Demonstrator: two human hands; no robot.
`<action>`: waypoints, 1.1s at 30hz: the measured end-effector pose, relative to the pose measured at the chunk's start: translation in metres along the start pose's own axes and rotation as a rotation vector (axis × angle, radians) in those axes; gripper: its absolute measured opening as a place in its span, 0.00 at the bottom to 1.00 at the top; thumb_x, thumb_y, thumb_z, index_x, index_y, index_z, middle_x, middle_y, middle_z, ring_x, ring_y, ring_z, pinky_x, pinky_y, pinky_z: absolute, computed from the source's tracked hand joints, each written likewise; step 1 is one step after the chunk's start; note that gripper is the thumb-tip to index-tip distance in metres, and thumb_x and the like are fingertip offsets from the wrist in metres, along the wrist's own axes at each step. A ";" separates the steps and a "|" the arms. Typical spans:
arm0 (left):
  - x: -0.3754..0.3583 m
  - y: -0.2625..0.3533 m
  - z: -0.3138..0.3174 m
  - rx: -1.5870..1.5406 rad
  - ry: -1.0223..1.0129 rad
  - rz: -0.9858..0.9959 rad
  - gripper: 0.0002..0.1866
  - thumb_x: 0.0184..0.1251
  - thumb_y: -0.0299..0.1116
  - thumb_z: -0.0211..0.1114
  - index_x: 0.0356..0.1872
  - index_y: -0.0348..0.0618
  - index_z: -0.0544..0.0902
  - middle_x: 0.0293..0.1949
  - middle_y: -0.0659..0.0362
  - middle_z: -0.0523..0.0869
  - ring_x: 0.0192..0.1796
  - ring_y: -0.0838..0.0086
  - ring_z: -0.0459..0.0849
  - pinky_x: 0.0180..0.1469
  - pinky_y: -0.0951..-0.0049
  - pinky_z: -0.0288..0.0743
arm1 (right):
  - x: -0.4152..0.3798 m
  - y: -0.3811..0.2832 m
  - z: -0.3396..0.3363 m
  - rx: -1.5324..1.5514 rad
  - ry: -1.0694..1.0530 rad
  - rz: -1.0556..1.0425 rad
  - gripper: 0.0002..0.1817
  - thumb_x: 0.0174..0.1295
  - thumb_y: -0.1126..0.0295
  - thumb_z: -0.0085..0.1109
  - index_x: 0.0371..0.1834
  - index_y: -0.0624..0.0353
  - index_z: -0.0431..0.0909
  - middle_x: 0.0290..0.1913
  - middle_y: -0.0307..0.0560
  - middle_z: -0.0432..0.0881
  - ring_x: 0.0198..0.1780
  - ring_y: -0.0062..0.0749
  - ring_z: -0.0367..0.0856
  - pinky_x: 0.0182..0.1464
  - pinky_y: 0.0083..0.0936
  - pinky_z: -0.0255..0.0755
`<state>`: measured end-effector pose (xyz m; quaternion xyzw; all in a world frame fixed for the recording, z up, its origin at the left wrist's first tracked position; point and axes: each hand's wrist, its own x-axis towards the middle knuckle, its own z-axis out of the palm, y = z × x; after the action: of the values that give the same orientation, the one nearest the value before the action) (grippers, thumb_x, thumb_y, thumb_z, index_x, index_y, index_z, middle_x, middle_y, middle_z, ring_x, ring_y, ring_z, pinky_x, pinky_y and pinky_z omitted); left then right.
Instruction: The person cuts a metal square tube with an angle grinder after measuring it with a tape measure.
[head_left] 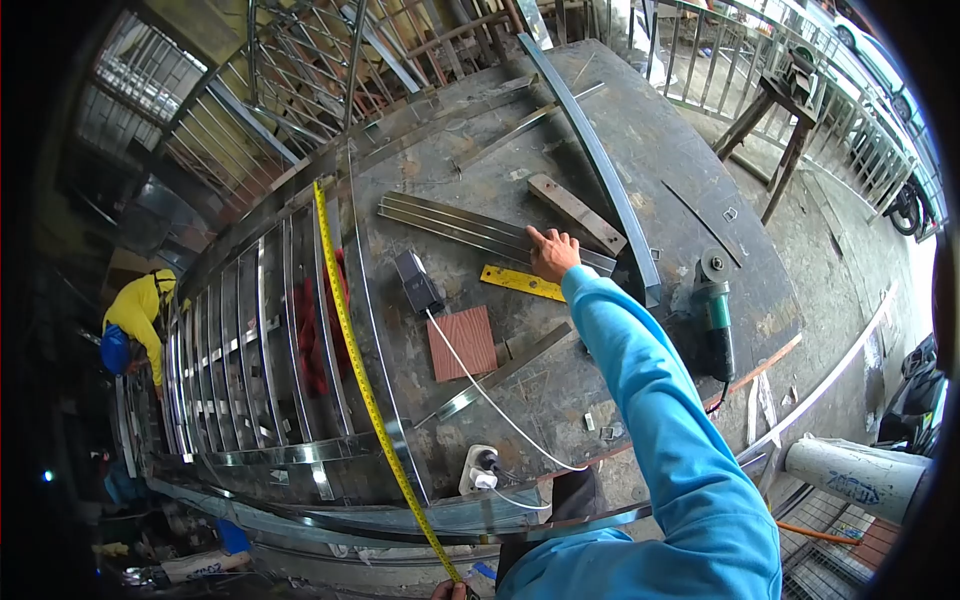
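My right hand (553, 255) reaches across the work table, fingers stretched out, resting at the right part of a bundle of flat metal bars (455, 222). Just below it lies a yellow ruler-like strip with holes (522, 281); above it is a rectangular metal bar (577, 213). At the bottom edge my left hand (447, 591), only partly in view, is closed on a tape measure. Its long yellow blade (362, 378) runs out across a shiny metal frame with rungs (265, 340). The tape's case is mostly cut off.
A green angle grinder (716, 318) lies at the table's right, near a long metal channel (598, 150). A dark box-shaped adapter (418, 283), a reddish square board (462, 343) and a power strip (480, 471) with cables are nearer. A person in yellow (140, 312) bends at the far left.
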<state>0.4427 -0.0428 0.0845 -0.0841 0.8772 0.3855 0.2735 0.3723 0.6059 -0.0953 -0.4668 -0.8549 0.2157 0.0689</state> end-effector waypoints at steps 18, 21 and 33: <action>0.041 -0.009 -0.029 0.067 -0.065 0.171 0.12 0.71 0.39 0.64 0.40 0.39 0.83 0.28 0.64 0.78 0.29 0.73 0.75 0.31 0.67 0.68 | -0.035 0.005 -0.074 0.028 0.418 0.057 0.26 0.70 0.48 0.56 0.42 0.66 0.79 0.47 0.63 0.82 0.53 0.57 0.81 0.51 0.47 0.76; 0.032 0.054 -0.034 -0.039 -0.169 0.218 0.11 0.71 0.37 0.64 0.41 0.38 0.83 0.29 0.63 0.80 0.29 0.73 0.76 0.29 0.67 0.68 | -0.110 0.002 -0.085 0.184 0.658 -0.007 0.23 0.69 0.49 0.61 0.36 0.62 0.75 0.31 0.60 0.79 0.34 0.60 0.81 0.36 0.52 0.73; 0.148 0.069 -0.022 -0.543 -1.243 -0.246 0.16 0.69 0.45 0.66 0.49 0.46 0.83 0.37 0.53 0.87 0.36 0.59 0.85 0.39 0.58 0.80 | -0.386 -0.174 -0.122 1.387 0.342 0.047 0.19 0.80 0.48 0.43 0.42 0.54 0.66 0.23 0.41 0.72 0.18 0.23 0.70 0.19 0.23 0.64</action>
<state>0.2852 -0.0020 0.0592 -0.0117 0.4141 0.5344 0.7368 0.4914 0.2414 0.1220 -0.3611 -0.4877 0.6347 0.4784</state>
